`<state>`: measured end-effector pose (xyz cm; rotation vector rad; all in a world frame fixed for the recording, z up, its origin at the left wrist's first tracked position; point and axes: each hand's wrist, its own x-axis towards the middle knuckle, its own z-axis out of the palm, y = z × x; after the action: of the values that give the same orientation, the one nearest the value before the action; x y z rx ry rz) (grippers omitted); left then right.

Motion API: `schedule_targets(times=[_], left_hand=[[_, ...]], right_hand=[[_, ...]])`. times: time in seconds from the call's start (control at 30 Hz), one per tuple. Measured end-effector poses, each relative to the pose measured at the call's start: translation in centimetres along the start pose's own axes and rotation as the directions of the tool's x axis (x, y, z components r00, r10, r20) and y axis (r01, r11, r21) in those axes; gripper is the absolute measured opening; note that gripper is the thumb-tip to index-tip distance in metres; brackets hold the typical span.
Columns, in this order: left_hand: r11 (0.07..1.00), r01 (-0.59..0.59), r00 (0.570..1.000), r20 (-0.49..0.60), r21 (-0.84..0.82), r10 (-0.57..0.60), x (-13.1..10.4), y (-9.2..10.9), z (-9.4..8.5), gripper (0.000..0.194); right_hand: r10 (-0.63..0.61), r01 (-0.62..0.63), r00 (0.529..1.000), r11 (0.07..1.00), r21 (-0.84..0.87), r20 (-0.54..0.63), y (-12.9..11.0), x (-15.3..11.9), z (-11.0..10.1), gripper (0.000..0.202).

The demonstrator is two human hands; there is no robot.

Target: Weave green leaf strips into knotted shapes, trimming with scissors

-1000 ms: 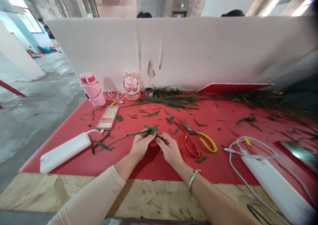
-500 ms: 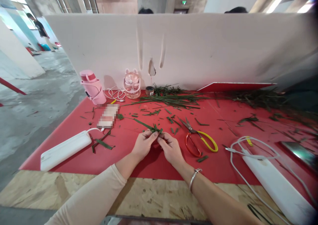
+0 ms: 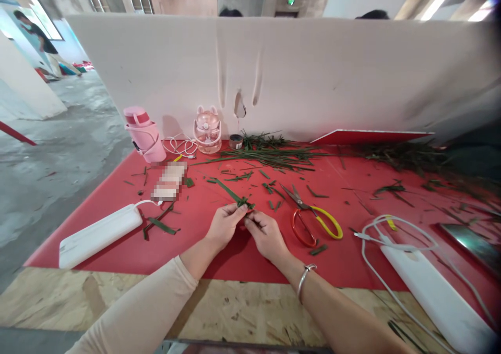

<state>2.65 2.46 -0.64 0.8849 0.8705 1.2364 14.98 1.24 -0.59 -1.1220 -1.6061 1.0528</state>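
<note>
Pinched between thumb and fingers of my left hand (image 3: 226,224) is a small green leaf piece (image 3: 243,202), knotted or woven, with a long flat strip (image 3: 227,190) sticking out toward the upper left. My right hand (image 3: 266,234) is closed at the lower right side of the same piece, its fingertips close to the left thumb. The fingers hide much of the piece. Scissors (image 3: 300,204) with one red and one yellow handle lie spread to the right of my right hand. Cut leaf bits (image 3: 269,188) are scattered on the red table surface (image 3: 219,265).
Long green strips (image 3: 274,158) lie at the back by a white partition (image 3: 156,57). A pink flask (image 3: 144,135), clear pink bottle (image 3: 207,132) and small tin (image 3: 236,142) stand there. White power banks (image 3: 99,236) with cables flank both sides. A person (image 3: 41,38) is at far left.
The long strip has swung slightly more upright as both hands shifted a little. My right fingertips have moved slightly down and left. The distant person has moved left in view.
</note>
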Motion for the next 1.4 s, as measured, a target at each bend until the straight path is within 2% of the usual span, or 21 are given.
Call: schedule_targets(times=[0.07, 0.17, 0.27, 0.37, 0.47, 0.57, 0.73, 0.8, 0.9, 0.97, 1.1, 1.2, 1.3, 1.4], left_hand=[[0.999, 0.04, 0.997, 0.074, -0.036, -0.037, 0.0, 0.3, -0.1, 0.021], [0.992, 0.089, 0.986, 0.153, -0.094, -0.074, -0.2, 0.6, 0.0, 0.026], [0.988, 0.109, 0.981, 0.17, -0.11, -0.09, -0.3, 0.6, 0.1, 0.027], [0.988, 0.102, 0.988, 0.129, -0.115, -0.087, -0.3, 0.2, 0.2, 0.023], [0.983, 0.091, 0.995, 0.05, -0.158, -0.084, -0.2, -0.2, 0.3, 0.02], [0.973, 0.09, 0.996, -0.003, -0.21, -0.093, -0.1, -0.3, 0.3, 0.018], [0.967, 0.139, 0.99, 0.048, -0.213, -0.132, -0.1, 0.0, 0.4, 0.018], [0.97, 0.15, 0.988, 0.062, -0.189, -0.141, -0.1, 0.1, 0.5, 0.019], [0.973, 0.141, 0.989, -0.008, -0.181, -0.145, 0.0, 0.0, 0.4, 0.018], [0.976, 0.134, 0.989, -0.039, -0.171, -0.142, 0.1, -0.1, 0.2, 0.017], [0.984, 0.142, 0.99, -0.011, -0.111, -0.144, 0.4, -0.6, -0.1, 0.022], [0.988, 0.142, 0.99, -0.005, -0.055, -0.142, 0.4, -0.7, -0.2, 0.025], [0.991, 0.106, 0.994, -0.025, 0.085, -0.104, 0.3, -0.6, -0.2, 0.026], [0.962, 0.043, 0.998, -0.057, 0.271, -0.028, 0.1, -0.2, -0.3, 0.022]], right_hand=[[0.059, -0.056, 0.998, 0.988, 0.144, -0.016, -0.1, 0.0, 0.0, 0.019], [0.159, -0.15, 0.987, 0.921, 0.359, 0.005, -0.1, 0.0, 0.0, 0.021], [0.215, -0.203, 0.976, 0.872, 0.446, 0.025, 0.0, 0.1, 0.0, 0.022], [0.197, -0.187, 0.98, 0.908, 0.374, 0.012, -0.2, 0.0, 0.0, 0.022], [0.096, -0.09, 0.995, 0.985, 0.148, -0.036, -0.4, 0.1, -0.1, 0.023], [-0.023, 0.018, 0.998, 0.996, -0.085, -0.056, -0.6, 0.1, -0.2, 0.022], [-0.12, 0.092, 0.986, 0.971, -0.222, -0.117, -0.6, 0.0, 0.0, 0.021], [-0.132, 0.093, 0.98, 0.966, -0.242, -0.151, -0.7, -0.2, 0.0, 0.021], [-0.126, 0.093, 0.983, 0.97, -0.227, -0.134, -0.8, -0.3, -0.1, 0.017], [-0.098, 0.077, 0.988, 0.984, -0.162, -0.122, -0.9, -0.4, -0.1, 0.014], [-0.014, 0.017, 0.984, 1.0, 0.017, -0.178, -0.4, -0.2, 0.1, 0.014], [0.057, -0.047, 0.985, 0.997, 0.063, -0.161, 0.2, 0.1, 0.2, 0.015], [0.12, -0.116, 0.985, 0.992, 0.04, -0.123, 0.6, 0.3, -0.1, 0.016], [0.081, -0.09, 0.986, 0.994, -0.055, -0.145, 0.6, 0.5, -0.7, 0.016]])
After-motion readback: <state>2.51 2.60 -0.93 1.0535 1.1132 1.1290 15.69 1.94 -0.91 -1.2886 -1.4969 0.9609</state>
